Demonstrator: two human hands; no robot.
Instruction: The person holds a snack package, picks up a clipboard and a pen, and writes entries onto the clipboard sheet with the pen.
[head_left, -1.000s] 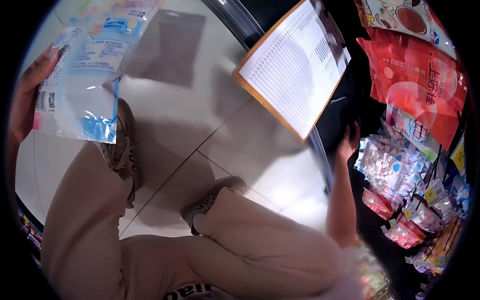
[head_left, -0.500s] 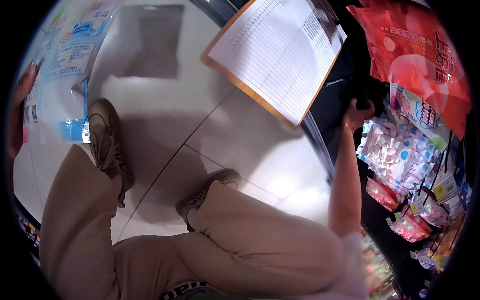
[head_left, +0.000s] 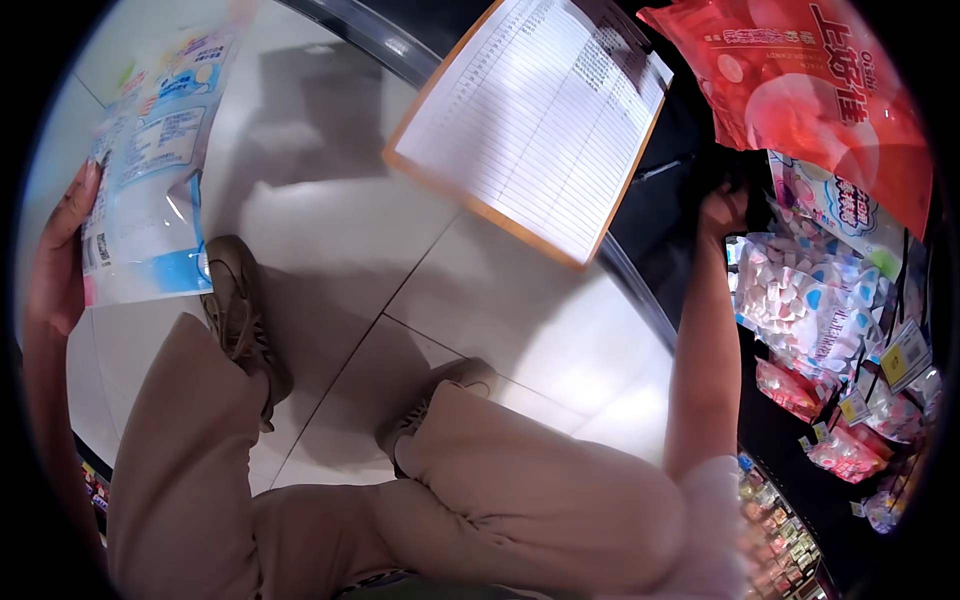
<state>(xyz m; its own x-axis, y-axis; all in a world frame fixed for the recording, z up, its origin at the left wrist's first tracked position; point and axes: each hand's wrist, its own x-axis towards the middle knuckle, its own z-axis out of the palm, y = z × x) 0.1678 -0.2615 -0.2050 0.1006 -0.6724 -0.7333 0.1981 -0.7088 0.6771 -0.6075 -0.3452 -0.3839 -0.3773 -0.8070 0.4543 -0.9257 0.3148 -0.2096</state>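
Observation:
At the left edge my left hand (head_left: 68,235) is closed on a pale blue and clear plastic bag (head_left: 155,165) with printed text, held up above the floor. My right hand (head_left: 723,210) reaches into the dark shelf at the right, beside the hanging candy bags. Its fingers are lost in shadow, so whatever they touch is hidden. Close to that hand hang a bag of pink and white candies (head_left: 790,290) and a white printed bag (head_left: 825,200). A large red candy bag (head_left: 790,70) hangs above them.
A clipboard (head_left: 488,205) with a lined sheet (head_left: 550,130) lies at the shelf's front edge. Smaller candy bags (head_left: 850,450) and price tags (head_left: 905,355) hang lower right. My bent legs (head_left: 540,490) and shoes (head_left: 235,300) are on the tiled floor (head_left: 400,250).
The view has shifted slightly. My left hand and the bag in it show further into view. My right hand has gone a little deeper into the shadow of the shelf.

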